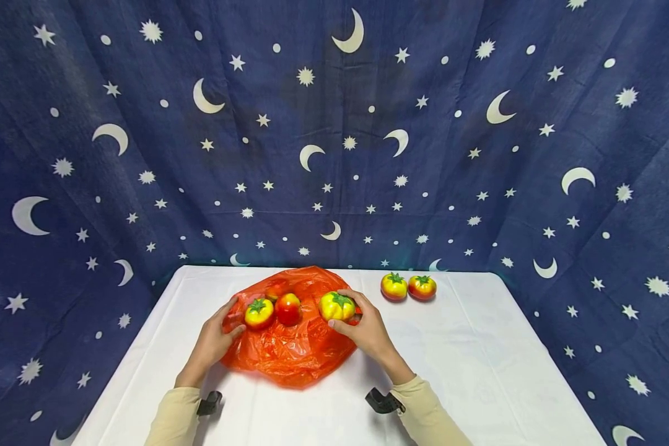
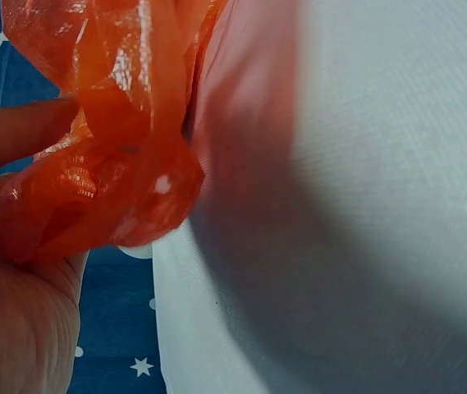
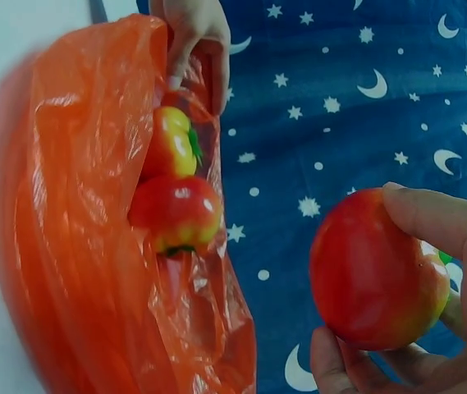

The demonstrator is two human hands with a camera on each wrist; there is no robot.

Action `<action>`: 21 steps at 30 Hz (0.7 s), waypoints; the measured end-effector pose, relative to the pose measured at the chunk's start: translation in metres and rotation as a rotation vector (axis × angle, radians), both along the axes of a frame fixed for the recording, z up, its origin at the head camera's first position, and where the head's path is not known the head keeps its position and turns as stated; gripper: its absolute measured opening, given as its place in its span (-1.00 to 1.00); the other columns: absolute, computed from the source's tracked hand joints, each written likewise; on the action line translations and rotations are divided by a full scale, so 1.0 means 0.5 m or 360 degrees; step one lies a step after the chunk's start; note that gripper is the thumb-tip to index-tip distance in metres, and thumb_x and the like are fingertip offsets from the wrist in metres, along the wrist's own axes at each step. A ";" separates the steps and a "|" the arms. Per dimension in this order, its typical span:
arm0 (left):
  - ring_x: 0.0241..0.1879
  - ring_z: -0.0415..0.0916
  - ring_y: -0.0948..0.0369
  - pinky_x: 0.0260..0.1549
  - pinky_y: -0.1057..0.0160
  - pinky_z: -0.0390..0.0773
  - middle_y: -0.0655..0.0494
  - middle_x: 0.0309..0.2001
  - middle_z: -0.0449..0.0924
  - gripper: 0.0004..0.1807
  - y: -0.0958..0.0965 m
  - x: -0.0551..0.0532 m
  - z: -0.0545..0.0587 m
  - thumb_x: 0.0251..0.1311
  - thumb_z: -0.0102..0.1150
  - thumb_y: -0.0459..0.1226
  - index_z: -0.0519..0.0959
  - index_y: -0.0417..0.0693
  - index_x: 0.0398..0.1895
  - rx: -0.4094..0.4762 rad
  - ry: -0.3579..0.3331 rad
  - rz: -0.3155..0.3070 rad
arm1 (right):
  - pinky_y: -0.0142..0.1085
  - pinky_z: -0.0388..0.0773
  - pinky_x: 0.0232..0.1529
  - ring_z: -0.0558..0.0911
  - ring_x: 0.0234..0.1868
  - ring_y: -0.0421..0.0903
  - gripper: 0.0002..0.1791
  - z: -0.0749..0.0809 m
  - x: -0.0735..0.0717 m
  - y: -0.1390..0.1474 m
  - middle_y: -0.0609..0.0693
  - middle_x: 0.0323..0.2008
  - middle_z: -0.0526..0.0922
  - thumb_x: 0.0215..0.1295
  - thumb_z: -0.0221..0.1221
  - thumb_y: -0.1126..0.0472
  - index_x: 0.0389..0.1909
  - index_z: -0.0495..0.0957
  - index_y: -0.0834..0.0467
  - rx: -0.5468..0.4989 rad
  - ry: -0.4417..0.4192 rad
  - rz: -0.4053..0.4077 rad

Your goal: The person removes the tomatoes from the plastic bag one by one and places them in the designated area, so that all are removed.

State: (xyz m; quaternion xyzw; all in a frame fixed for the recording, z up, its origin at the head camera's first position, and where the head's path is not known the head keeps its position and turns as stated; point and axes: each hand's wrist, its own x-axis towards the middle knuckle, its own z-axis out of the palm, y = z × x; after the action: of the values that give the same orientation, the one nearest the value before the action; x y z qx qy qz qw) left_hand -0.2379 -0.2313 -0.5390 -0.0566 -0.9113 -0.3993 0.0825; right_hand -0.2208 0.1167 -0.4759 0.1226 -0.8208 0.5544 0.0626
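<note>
Right hand in the lower middle's wrapped round a yellow-red tomato, left hand lower left's pinching the orange bag.

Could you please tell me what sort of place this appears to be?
Probably a staged filming area: a moon-and-star curtain hangs round three sides of a white-covered table, which bears an orange bag and tomatoes.

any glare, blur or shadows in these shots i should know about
Head view: glints on the crinkled orange bag, soft shadows on the white tablecloth near the left hand and right hand; left wrist view: a broad, soft-edged shadow and reddish tint across the cloth; right wrist view: blur along the bag's left edge, dull shine on the held tomato.
</note>
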 end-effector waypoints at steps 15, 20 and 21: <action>0.41 0.20 -0.27 0.37 -0.23 0.23 -0.28 0.46 0.19 0.00 0.000 -0.002 -0.001 -0.01 0.36 -0.53 0.12 -0.06 0.53 0.0003 0.0044 0.0009 | -0.34 0.58 -0.08 0.55 0.09 -0.03 -0.35 -0.018 -0.023 0.069 0.01 0.19 0.57 0.00 0.48 0.21 0.19 0.52 -0.01 -0.0002 0.0029 -0.0088; 0.43 0.14 -0.29 0.40 -0.26 0.17 -0.28 0.48 0.14 0.04 -0.001 -0.003 0.001 -0.01 0.36 -0.51 0.06 -0.04 0.55 0.0004 0.0032 0.0010 | -0.37 0.59 -0.08 0.54 0.11 -0.03 -0.34 -0.013 -0.025 0.092 0.04 0.22 0.55 0.01 0.47 0.21 0.20 0.50 0.02 0.0054 0.0023 -0.0135; 0.43 0.13 -0.29 0.40 -0.26 0.16 -0.28 0.49 0.13 0.04 -0.001 -0.003 0.002 -0.01 0.36 -0.51 0.05 -0.03 0.56 0.0004 0.0020 0.0009 | -0.38 0.59 -0.08 0.54 0.11 -0.02 -0.33 -0.013 -0.025 0.096 0.05 0.23 0.54 0.01 0.47 0.22 0.21 0.50 0.03 0.0054 0.0022 -0.0142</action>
State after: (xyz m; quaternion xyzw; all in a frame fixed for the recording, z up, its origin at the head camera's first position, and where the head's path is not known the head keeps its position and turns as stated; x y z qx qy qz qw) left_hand -0.2393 -0.2317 -0.5378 -0.0565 -0.9104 -0.3999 0.0893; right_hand -0.2333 0.1649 -0.4823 0.0908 -0.8342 0.5363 0.0907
